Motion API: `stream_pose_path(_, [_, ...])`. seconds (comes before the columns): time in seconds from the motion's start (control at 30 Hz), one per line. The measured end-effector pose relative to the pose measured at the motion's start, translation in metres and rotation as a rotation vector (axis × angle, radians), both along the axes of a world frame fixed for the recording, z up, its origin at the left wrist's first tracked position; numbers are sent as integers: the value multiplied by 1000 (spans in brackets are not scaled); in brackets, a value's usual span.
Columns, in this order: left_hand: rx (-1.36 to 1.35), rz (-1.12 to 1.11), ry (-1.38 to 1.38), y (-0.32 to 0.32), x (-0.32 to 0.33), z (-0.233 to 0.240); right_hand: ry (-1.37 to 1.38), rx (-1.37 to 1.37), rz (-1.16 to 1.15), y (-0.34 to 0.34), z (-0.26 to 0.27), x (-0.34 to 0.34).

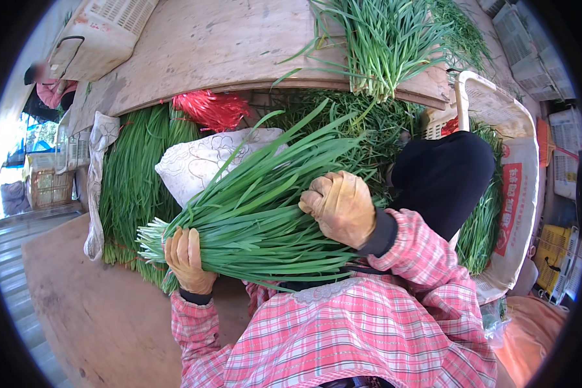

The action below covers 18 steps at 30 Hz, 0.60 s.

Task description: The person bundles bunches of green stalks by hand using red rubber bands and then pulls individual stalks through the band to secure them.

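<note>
My left hand [189, 257], in a tan rubber glove, grips a large bunch of Chinese chives [266, 213] near its white cut ends, where a thin red tie shows. The bunch lies across my lap, its leaves spreading to the right. Over the leaves is my right hand [339, 208], gloved too, with its fingers curled; whether leaves are caught in it is not clear. A patterned white cloth [199, 160] lies just behind the bunch. Bundled chives [131, 184] are piled at the left, with red plastic ties [213, 110] beyond them.
Loose chives [393, 43] rest on a wooden board [223, 43] ahead. Leaf scraps [368, 121] lie beneath its edge. A handled plastic basket [519, 126] containing chives stands right of my knee. More crates [528, 48] stand far right. Another person [56, 92] is at far left, near a white crate [99, 43].
</note>
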<state>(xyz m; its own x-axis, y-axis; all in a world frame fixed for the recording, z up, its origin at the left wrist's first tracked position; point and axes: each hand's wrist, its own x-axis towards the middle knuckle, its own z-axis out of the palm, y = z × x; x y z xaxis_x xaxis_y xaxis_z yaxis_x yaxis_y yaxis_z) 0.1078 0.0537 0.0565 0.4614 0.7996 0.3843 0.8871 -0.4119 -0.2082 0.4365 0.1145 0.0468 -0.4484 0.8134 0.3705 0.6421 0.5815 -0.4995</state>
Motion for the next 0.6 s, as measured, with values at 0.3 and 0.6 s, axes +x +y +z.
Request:
stream_pose_path(0.3, [56,-9,0,-4,-6,-11,984,-335,-361,-10,0,-7])
stream_pose_path(0.6, [30,31,-110,-2,1,-4,143,-318,228,-35,22,30])
